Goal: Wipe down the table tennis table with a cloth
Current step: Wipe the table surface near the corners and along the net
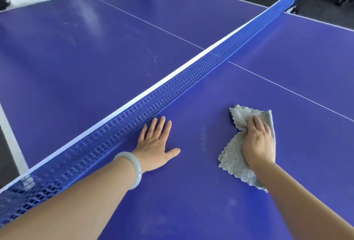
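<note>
Table tennis table (pixel 182 207), blue, smudged, bears cloth (pixel 234 161).

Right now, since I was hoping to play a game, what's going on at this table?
A person is wiping the blue table tennis table with a grey cloth. The right hand presses the cloth onto the near half, while the left hand rests flat, palm down, beside the net, a pale bangle on its wrist. Faint smears show on the half beyond the net.

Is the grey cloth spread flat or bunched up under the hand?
Bunched: the cloth is creased and gathered under the right hand, its edges uneven.
</note>
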`<state>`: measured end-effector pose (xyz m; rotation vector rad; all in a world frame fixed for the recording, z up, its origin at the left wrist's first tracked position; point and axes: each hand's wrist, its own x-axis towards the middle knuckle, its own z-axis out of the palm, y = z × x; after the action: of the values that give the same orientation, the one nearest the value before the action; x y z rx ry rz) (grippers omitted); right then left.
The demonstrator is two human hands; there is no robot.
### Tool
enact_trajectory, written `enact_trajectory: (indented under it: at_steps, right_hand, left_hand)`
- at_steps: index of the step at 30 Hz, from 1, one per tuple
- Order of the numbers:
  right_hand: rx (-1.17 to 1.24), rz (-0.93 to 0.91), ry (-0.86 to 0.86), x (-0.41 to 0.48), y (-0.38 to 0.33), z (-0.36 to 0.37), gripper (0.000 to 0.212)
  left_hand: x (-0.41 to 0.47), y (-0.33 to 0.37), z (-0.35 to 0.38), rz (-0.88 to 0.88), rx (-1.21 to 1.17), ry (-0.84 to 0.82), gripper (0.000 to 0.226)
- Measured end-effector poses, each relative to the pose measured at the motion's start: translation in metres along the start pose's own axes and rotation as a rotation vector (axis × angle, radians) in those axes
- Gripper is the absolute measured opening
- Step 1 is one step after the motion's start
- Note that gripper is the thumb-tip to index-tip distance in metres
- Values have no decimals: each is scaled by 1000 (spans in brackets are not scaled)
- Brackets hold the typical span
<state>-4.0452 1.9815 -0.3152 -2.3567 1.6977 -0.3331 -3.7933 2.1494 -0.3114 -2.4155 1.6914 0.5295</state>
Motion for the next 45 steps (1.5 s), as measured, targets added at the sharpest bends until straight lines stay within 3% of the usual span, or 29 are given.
enact_trajectory:
  at_steps: [6,10,15,18,22,23,25,28,30,33,36,37,39,42,45]
  right_hand:
    - [3,118,-142,114,-39,15,84]
    - [48,31,-253,189,-71,20,74]
    - [155,-311,-304,189,-120,26,48]
    - [287,-467,-357,137,-117,19,49]
    - [353,-725,-583,64,-56,6,67]
    - [366,-705,-583,63,-37,-2,72]
    - [429,-446,-460,82,-8,-19,75]
    - [361,-199,-224,108,-6,-22,62]
    - [288,-318,-215,93,-36,-8,55]
    - [331,-633,-389,17,-66,9,44]
    - [244,-948,-384,-53,-45,6,63]
    - [221,-954,-416,-50,-28,0,67]
    - [189,-760,-334,-18,1,-11,65]
    - [57,-283,-134,47,21,-18,56]
    - [41,-232,-124,45,-12,-7,58]
  left_hand:
    - [8,-9,6,43,-54,-78,96]
    - [6,-7,8,57,-44,-107,95]
    - [8,-3,4,45,-39,-126,96]
    - [8,-1,1,36,-34,-123,97]
    - [6,0,-3,11,-28,-132,96]
    - [6,-1,-4,10,-28,-142,96]
    - [6,-1,-5,8,-27,-157,96]
    - [7,-2,-6,1,-8,-167,96]
    - [7,-2,-8,-6,-6,-185,95]
    - [6,1,-11,-19,-21,-179,88]
    - [4,3,-14,-23,-32,-166,78]
    - [3,3,-15,-21,-33,-168,77]
    - [2,1,-16,-14,-48,-177,76]
    - [3,0,-15,-7,-49,-177,76]
    - [4,-2,-15,-8,-57,-182,76]
